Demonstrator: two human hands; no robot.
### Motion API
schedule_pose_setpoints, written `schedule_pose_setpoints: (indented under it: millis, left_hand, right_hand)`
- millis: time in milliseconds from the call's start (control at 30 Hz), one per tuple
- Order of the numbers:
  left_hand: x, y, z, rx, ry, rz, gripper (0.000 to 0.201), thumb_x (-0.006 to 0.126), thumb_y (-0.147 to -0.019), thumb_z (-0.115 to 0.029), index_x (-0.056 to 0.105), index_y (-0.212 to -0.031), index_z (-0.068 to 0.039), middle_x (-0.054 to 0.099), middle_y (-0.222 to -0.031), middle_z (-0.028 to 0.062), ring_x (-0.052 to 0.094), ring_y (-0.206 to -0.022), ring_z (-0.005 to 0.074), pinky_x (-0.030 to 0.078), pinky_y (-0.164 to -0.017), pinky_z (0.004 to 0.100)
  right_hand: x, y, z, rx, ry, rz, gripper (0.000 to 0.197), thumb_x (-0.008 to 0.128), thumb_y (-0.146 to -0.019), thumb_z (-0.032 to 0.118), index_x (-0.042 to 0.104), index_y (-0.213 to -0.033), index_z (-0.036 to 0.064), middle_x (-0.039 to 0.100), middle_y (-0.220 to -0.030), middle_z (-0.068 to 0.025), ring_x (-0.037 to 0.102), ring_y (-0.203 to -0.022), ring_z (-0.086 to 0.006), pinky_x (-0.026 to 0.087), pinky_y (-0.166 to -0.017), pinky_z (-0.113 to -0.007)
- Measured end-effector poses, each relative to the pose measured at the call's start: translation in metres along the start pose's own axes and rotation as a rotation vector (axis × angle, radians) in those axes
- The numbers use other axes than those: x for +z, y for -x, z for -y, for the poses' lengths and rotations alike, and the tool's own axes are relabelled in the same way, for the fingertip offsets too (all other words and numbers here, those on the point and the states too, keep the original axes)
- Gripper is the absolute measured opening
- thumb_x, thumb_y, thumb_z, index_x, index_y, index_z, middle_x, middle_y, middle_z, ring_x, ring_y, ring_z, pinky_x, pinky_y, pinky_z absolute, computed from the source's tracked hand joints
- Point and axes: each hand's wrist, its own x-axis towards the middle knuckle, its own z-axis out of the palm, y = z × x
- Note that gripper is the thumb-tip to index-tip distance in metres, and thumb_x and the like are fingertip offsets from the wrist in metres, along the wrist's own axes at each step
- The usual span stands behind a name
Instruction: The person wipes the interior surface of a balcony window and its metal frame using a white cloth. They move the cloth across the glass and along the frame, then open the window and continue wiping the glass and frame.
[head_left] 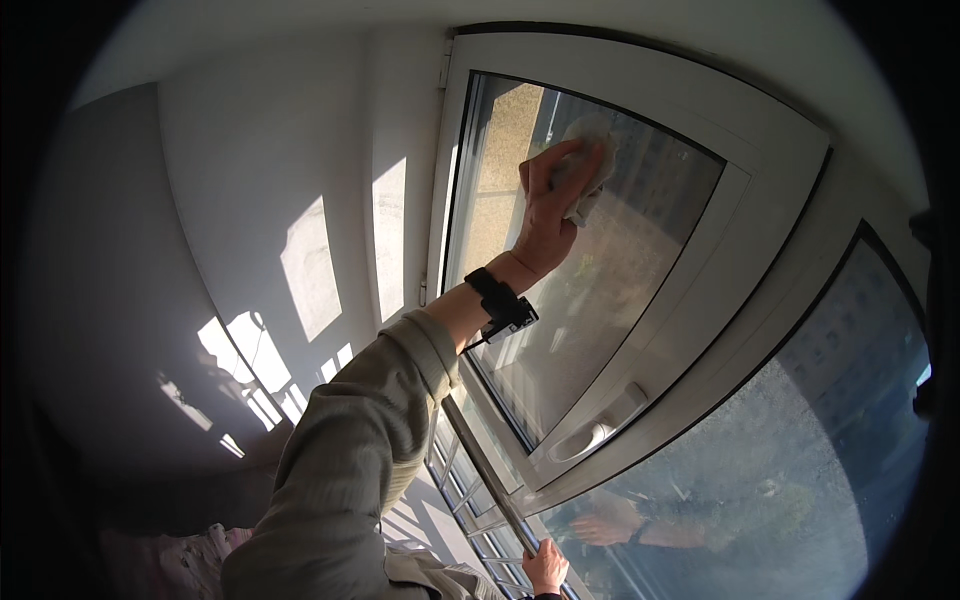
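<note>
My left hand, with the arm raised, is closed on a whitish cloth and presses it against the upper part of the window glass. Part of the cloth is hidden behind the fingers. A black strap with a small device sits on that wrist, below which the grey-green sleeve is folded back. Low in the view, my right hand is wrapped round a metal rail. Around the glass runs a white window frame, with a white handle at its lower right.
A second, larger pane at the right looks hazy and carries a reflection of a hand and forearm. White walls with sunlit patches stand at the left. Thin metal bars lie beside the rail. Pinkish fabric shows at the lower left.
</note>
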Motion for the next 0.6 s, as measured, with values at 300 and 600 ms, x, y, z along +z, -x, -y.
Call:
schedule_pose_setpoints:
  millis: [300, 600]
  left_hand:
    - [-0.016, -0.058, 0.240, -0.509, -0.301, -0.318, 0.053, 0.052, -0.090, 0.003, 0.044, -0.142, -0.006, 0.044, -0.127, 0.0175, 0.041, -0.117, 0.0350, 0.033, -0.104, 0.0411]
    - [-0.015, -0.001, 0.052, -0.190, 0.179, -0.059, 0.050, 0.051, -0.093, 0.003, 0.053, -0.140, -0.016, 0.041, -0.123, 0.0091, 0.049, -0.107, 0.0228, 0.044, -0.093, 0.0327]
  right_hand:
    - [0.071, 0.010, -0.023, 0.156, -0.200, 0.055, 0.041, 0.062, -0.081, 0.025, 0.062, -0.112, -0.0014, 0.064, -0.103, -0.0277, 0.060, -0.095, -0.0467, 0.050, -0.085, -0.050]
    - [0.011, 0.004, -0.005, 0.129, 0.012, 0.081, 0.037, 0.071, -0.072, 0.032, 0.057, -0.095, 0.0063, 0.065, -0.087, -0.0159, 0.064, -0.083, -0.0355, 0.049, -0.073, -0.047]
